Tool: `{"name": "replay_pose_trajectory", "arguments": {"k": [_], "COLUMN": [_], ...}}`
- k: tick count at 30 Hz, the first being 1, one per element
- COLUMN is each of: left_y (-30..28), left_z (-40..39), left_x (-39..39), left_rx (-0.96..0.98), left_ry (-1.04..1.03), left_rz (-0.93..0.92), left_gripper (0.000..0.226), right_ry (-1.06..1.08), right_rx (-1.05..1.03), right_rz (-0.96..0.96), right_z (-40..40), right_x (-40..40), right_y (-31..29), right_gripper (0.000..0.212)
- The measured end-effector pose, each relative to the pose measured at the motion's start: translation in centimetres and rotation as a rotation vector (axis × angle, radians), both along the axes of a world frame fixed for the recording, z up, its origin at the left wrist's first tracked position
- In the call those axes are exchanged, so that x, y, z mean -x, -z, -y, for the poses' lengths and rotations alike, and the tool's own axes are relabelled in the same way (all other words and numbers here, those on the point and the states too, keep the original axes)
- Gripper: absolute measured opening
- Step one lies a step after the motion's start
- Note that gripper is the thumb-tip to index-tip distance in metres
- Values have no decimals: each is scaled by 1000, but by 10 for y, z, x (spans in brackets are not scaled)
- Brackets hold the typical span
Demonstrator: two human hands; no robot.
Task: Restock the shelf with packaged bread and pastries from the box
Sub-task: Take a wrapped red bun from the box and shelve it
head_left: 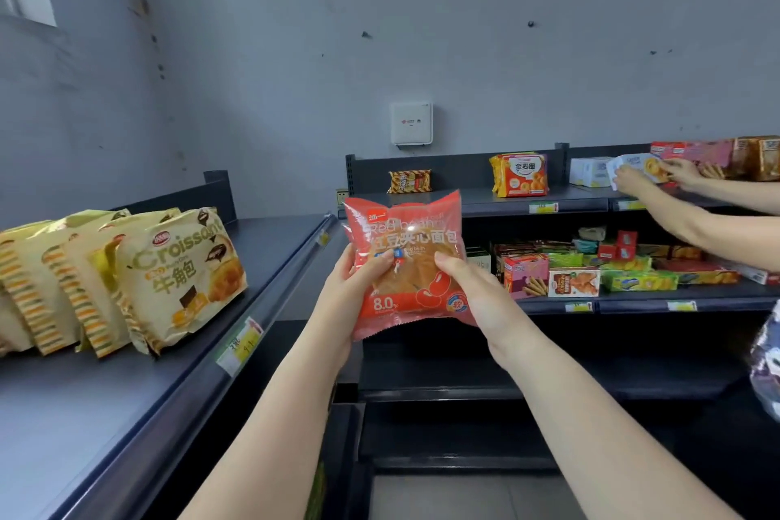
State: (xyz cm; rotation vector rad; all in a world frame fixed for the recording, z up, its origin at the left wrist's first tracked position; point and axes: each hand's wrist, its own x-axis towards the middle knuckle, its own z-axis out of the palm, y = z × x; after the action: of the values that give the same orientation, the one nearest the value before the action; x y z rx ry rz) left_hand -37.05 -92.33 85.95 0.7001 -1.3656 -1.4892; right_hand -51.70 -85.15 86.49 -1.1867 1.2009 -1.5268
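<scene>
Currently the red bean bread packet (405,262) is gripped by left hand (350,287) and right hand (472,291); if squeezed harder, the soft bun could be crushed.

Red bean bread packet (405,262): red plastic wrapper with a clear window showing a brown bun, white lettering, "8.0" printed at lower left. Sealed, upright, face toward the camera, slightly tilted. Position: centre of frame, held off any surface.

Croissant packets (126,279): cream and gold wrappers marked "Croissant", with striped side panels. They stand on edge in a row, leaning back against one another, at left of frame on the dark grey shelf (105,414), whose near part is bare.
</scene>
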Motion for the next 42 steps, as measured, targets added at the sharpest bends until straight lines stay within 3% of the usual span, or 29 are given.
{"name": "replay_pose_trajectory", "arguments": {"k": [8, 12, 17, 20, 26, 34, 42], "left_y": [-1, -13, -26, -35, -41, -43, -51], "left_z": [78, 123, 183, 219, 290, 363, 420], "left_x": [18, 28, 23, 16, -3, -43, -103], "left_rx": [10, 48, 53, 47, 93, 109, 143], "left_ry": [-115, -184, -329, -394, -581, -682, -878], "left_rz": [28, 55, 56, 52, 115, 115, 174], "left_gripper": [56, 51, 66, 47, 43, 45, 63], "right_ry": [-77, -149, -261, -319, -418, -605, -888], "right_rx": [24, 59, 72, 65, 100, 155, 194], "right_rz": [-28, -48, -39, -29, -67, -101, -157], "right_z": [97, 157, 239, 288, 379, 482, 575], "right_x": [24, 37, 34, 25, 1, -37, -104], "right_y": [5, -3, -11, -15, -18, -21, -33], "right_gripper": [9, 14, 23, 32, 35, 27, 22]}}
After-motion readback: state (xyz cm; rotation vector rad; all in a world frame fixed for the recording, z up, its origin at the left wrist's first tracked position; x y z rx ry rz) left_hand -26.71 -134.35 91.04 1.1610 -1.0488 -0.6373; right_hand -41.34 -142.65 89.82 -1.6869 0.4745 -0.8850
